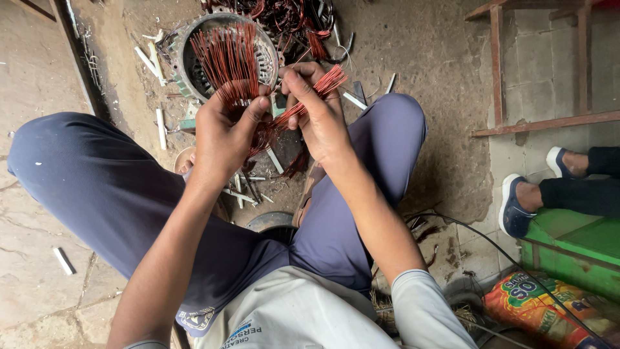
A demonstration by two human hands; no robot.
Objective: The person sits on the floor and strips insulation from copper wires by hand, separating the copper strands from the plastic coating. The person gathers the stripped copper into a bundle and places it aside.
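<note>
Copper wire bundle fans up and away from left hand, clenched on its base; right hand pinches a smaller wire tuft, slanting right, above the motor stator.

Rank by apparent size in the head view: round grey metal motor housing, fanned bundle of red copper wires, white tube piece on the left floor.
1. Round grey metal motor housing
2. Fanned bundle of red copper wires, nearer the camera, so unsure
3. White tube piece

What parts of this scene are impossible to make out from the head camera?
- Lower ends of the copper wire bundle: hidden inside the left hand.
- Floor under the motor stator: covered by the wires.
- Other person's feet: body cut off by the right edge.
- Right hand palm: turned away.
</note>
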